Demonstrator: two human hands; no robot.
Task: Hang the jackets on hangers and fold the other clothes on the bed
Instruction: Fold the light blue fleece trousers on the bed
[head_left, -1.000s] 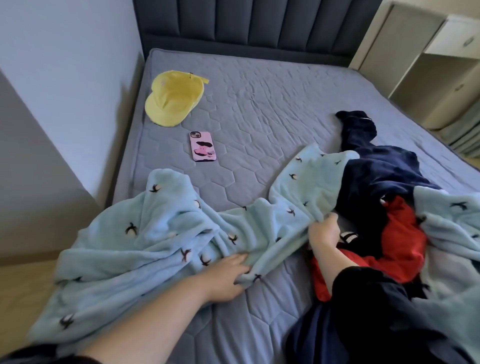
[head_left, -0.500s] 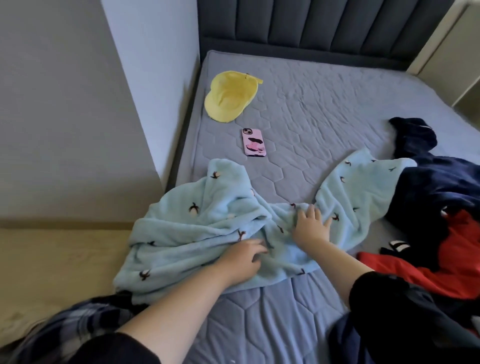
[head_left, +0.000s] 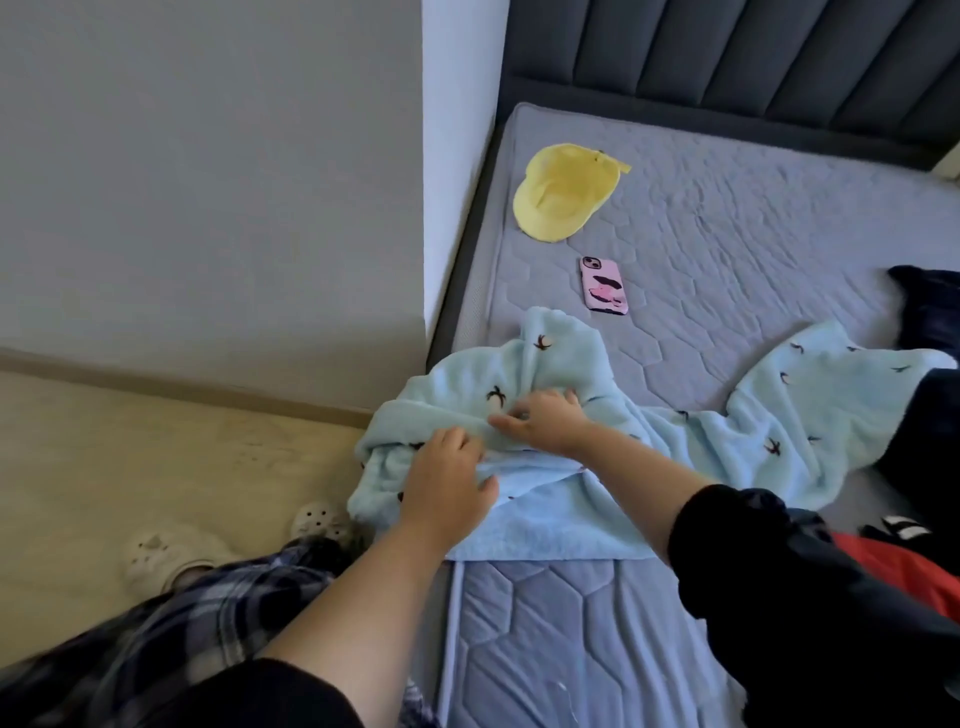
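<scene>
A light blue fleece garment (head_left: 737, 431) with small dark bird prints lies crumpled across the near left part of the grey quilted bed (head_left: 727, 260), its left end bunched at the mattress edge. My left hand (head_left: 447, 483) rests on that bunched end with fingers curled into the fabric. My right hand (head_left: 543, 421) is just beyond it, fingers bent into a fold of the same garment. A dark navy garment (head_left: 930, 312) and a red one (head_left: 904, 566) lie at the right edge, partly cut off.
A yellow cap (head_left: 563, 192) and a phone in a pink case (head_left: 604, 285) lie on the bed beyond the garment. A grey wall (head_left: 208, 182) and wooden floor (head_left: 130, 467) are on the left. White clogs (head_left: 161, 556) show on my feet.
The view swung left. My right hand moved from the garment's middle to its left bunched end, beside my left hand, and the fabric there is gathered more tightly.
</scene>
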